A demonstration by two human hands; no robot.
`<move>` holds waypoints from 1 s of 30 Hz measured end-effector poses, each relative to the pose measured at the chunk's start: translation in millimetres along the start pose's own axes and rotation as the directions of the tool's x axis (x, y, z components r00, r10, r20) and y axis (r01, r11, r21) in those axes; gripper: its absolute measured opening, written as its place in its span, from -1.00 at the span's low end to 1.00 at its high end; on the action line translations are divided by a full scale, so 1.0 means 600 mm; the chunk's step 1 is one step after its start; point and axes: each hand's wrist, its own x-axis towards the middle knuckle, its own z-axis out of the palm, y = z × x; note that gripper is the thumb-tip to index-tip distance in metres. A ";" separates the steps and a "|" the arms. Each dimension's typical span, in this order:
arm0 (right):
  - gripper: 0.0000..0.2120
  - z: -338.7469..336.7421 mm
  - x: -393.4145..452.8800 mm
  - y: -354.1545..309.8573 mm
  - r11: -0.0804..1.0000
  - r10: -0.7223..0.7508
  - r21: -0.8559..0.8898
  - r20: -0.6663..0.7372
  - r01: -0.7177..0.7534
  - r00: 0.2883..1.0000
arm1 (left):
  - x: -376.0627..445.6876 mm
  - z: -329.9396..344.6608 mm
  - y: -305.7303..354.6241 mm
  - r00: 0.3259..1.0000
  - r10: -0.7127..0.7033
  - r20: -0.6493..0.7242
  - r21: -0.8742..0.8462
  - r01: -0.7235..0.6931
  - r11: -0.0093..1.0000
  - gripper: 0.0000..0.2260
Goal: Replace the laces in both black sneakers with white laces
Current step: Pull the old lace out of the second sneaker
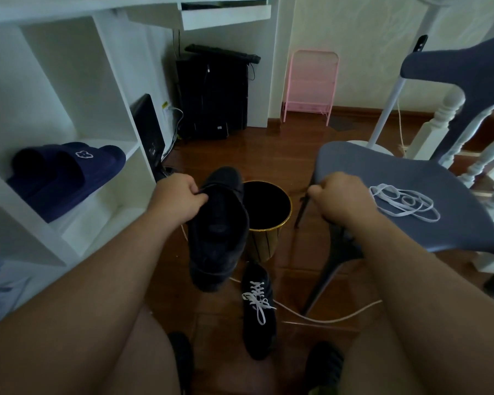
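Observation:
My left hand (178, 199) grips a black sneaker (218, 232) by its collar and holds it in the air, toe pointing away. The sneaker shows no white lace. My right hand (341, 196) is closed in a fist beside it, pinching a thin dark lace (302, 202) that hangs down over the bin. A second black sneaker (258, 309) lies on the wooden floor below, laced in white with a bow. A loose white lace (402, 202) is coiled on the grey chair seat (382, 169) to the right.
A black bin with a gold rim (268, 220) stands on the floor between my hands. White shelves (77, 155) at left hold navy slippers (69, 172). A white cord (325, 316) trails across the floor. My knees fill the bottom of the view.

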 end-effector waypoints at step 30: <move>-0.74 0.019 -0.018 -0.058 0.833 -0.452 0.344 -0.029 0.434 0.891 | -0.059 0.294 -0.119 0.828 -0.290 0.480 0.448 0.053 0.892 -0.88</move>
